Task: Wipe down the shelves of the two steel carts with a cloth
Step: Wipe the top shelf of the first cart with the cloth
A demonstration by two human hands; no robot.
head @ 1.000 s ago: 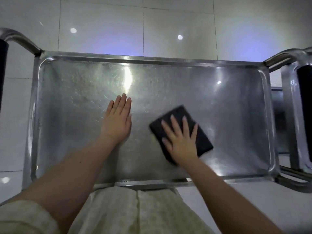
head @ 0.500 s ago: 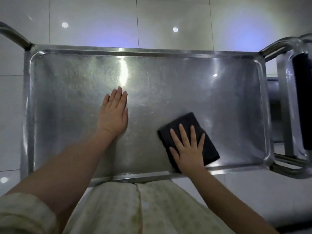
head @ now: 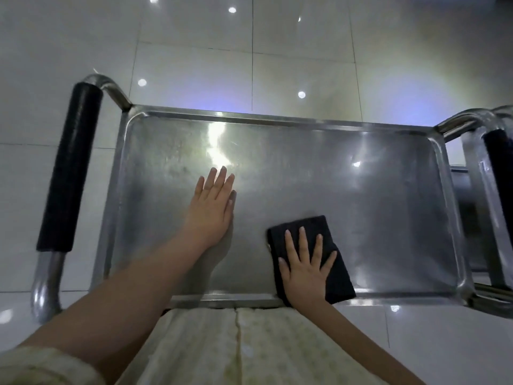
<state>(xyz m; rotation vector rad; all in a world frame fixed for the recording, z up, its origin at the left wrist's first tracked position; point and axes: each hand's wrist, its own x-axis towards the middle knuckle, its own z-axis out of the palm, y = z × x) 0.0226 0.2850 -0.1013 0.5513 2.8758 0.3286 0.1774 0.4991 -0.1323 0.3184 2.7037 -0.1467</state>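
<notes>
The top shelf of a steel cart fills the middle of the head view, a shiny tray with a raised rim. A folded black cloth lies on it near the front edge, right of centre. My right hand presses flat on the cloth with fingers spread. My left hand rests flat on the bare steel left of centre, fingers together, holding nothing. A second steel cart shows only partly at the right edge.
A black-padded push handle on a steel tube stands at the cart's left end. Another black handle is at the far right. Glossy white floor tiles surround the carts. My pale patterned clothing touches the front rim.
My right hand has dragged the cloth toward me, down to the front rim. The view has shifted so the left handle shows fully. My left hand has stayed flat on the shelf.
</notes>
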